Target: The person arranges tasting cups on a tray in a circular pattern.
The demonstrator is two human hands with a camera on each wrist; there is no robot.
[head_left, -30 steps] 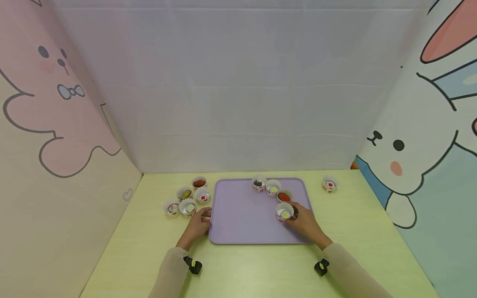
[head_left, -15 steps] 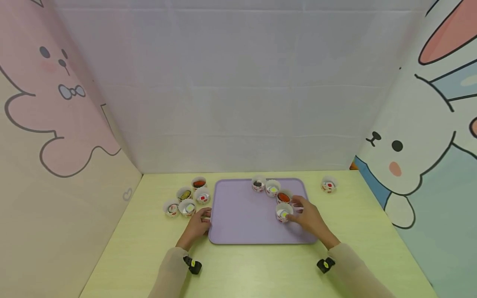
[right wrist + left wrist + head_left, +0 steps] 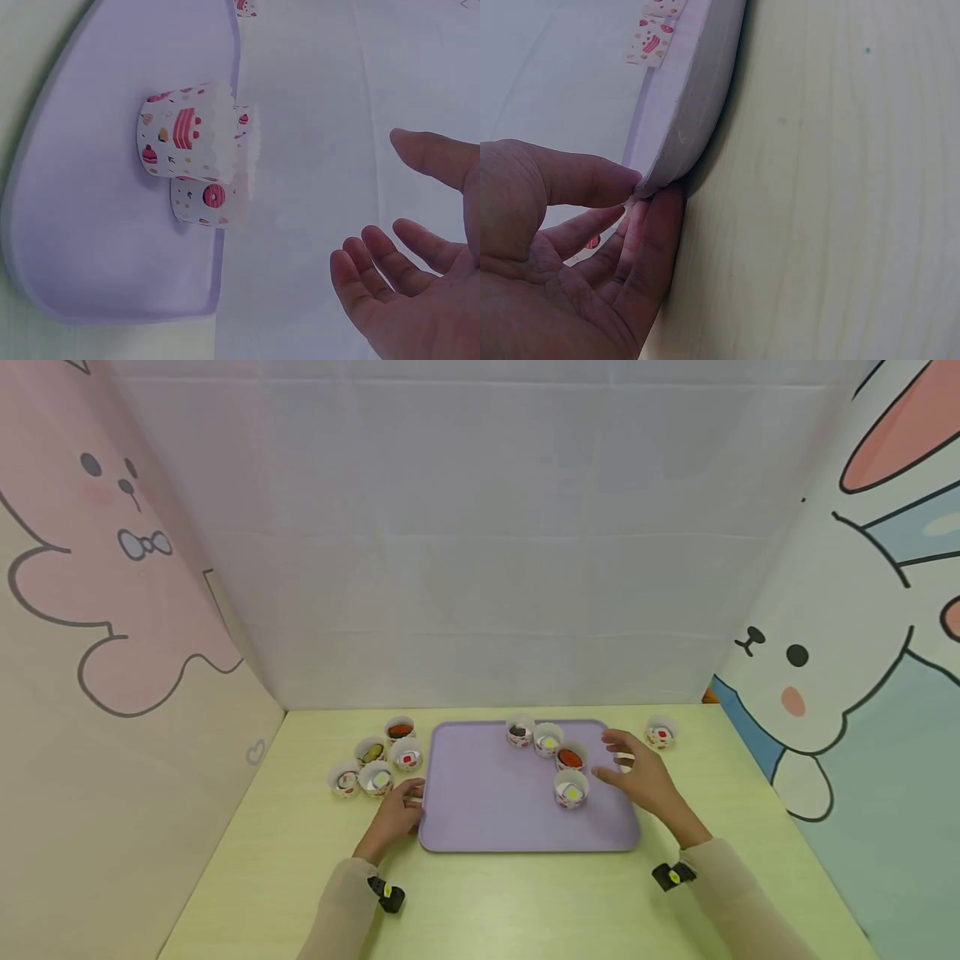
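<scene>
A lilac tray [image 3: 495,802] lies on the table. My left hand [image 3: 396,818] pinches its left edge, thumb above and fingers lower down at the rim, as the left wrist view shows. Toward the tray's right side stand several printed paper baking cups in a slanting row. Nearest me is a cup with a yellow-marked piece [image 3: 572,790]; behind it is one with a red filling [image 3: 571,757]. Farther back are another yellow-marked cup [image 3: 548,740] and a cup with dark contents [image 3: 519,732]. My right hand [image 3: 645,777], fingers apart and holding nothing, hovers over the tray's right edge.
Left of the tray, several more cups cluster on the table, among them a red-marked cup [image 3: 406,755] and a cup with green contents [image 3: 371,752]. One lone cup [image 3: 662,733] stands at the back right. A pale cloth wall [image 3: 480,610] closes off the back.
My right hand has let go of the nearest yellow-marked cup, which stays on the tray, and has moved up and to the right. The left hand keeps its place at the tray.
</scene>
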